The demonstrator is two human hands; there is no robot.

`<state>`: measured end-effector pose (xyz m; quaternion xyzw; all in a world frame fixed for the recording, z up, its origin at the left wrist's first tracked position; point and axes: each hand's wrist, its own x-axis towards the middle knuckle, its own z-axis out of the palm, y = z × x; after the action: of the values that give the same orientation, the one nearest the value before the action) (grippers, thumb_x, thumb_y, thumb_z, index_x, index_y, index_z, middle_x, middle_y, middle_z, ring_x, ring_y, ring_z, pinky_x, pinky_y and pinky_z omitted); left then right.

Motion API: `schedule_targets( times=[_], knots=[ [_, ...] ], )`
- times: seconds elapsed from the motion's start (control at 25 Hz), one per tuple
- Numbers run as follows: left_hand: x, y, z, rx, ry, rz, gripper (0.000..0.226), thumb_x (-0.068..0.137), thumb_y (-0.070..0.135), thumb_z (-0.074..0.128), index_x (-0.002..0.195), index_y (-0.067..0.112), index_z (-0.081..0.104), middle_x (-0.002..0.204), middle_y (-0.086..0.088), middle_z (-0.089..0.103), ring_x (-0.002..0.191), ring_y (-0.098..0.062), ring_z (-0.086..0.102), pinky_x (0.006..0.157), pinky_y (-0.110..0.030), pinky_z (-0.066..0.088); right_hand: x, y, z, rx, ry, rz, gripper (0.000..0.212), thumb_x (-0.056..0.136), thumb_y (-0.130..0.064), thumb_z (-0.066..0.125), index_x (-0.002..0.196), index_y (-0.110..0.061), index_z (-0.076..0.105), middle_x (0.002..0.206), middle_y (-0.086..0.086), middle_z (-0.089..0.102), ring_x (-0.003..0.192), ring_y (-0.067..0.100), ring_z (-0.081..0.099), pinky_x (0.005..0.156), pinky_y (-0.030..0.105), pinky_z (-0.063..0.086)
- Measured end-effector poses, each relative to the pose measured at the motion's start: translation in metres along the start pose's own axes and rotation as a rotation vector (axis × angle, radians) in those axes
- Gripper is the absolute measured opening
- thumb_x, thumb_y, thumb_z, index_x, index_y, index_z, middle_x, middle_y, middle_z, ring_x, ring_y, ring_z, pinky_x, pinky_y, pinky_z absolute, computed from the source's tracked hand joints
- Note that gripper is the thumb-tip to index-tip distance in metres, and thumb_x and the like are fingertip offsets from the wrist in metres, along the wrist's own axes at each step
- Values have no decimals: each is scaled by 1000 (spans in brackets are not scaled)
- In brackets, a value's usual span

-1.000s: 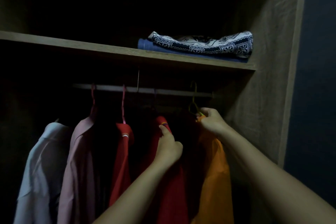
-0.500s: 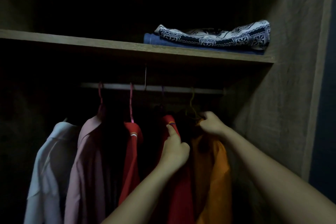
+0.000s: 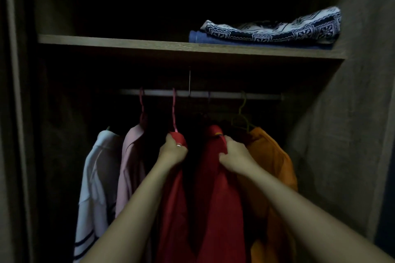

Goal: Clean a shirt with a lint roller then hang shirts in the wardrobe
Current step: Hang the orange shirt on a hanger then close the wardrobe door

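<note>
In the dim wardrobe (image 3: 342, 134), 5 shirts hang from the rail (image 3: 224, 94) above the hands. The left hand (image 3: 172, 152) is clenched on the collar of a red shirt (image 3: 173, 209) that hangs from a pink hanger (image 3: 174, 111). The right hand (image 3: 234, 157) grips the collar edge of a darker red shirt (image 3: 218, 209) just beside it. Left of the left hand hang a pink shirt (image 3: 130, 166) and a striped white shirt (image 3: 96, 177). Just right of the right hand is an orange shirt (image 3: 271, 156). On the shelf (image 3: 128, 44), up and right of both hands, a patterned cloth (image 3: 277, 30) lies folded on a blue cloth (image 3: 198, 37).
</note>
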<state>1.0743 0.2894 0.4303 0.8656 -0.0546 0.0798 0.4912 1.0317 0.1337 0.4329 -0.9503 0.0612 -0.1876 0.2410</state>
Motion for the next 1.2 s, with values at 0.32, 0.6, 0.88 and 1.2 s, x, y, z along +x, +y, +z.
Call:
schedule_targets(
  times=[0.32,0.6,0.88,1.2],
  knots=[
    [-8,-8,7,-32,7,66,71,92,17,49,150,14,9,144,-23,39,128,-34,44,105,-31,35,-24,7,6,45,69,-35,49,91,-16,50,138,-17,36,120,10,61,112,30,57,96,36,46],
    [-67,-31,-48,-102,550,638,40,96,18,43,133,4,49,133,-13,56,124,-10,47,99,-8,28,-71,-7,38,-127,386,-560,56,95,-18,41,146,-6,20,154,11,24,144,19,18,115,25,13],
    [-126,-154,-115,256,572,797,40,94,11,43,130,-7,47,134,-10,47,127,-13,42,111,-19,30,-171,-38,192,40,169,-787,53,89,-22,44,136,1,37,142,18,44,134,23,32,114,29,19],
    [-168,-274,-194,756,335,863,46,94,13,42,138,0,34,146,-14,32,139,-22,25,115,-32,20,-274,-100,344,-160,-295,-1025,50,90,-44,39,120,-11,60,119,5,67,118,17,55,106,32,28]
  ],
)
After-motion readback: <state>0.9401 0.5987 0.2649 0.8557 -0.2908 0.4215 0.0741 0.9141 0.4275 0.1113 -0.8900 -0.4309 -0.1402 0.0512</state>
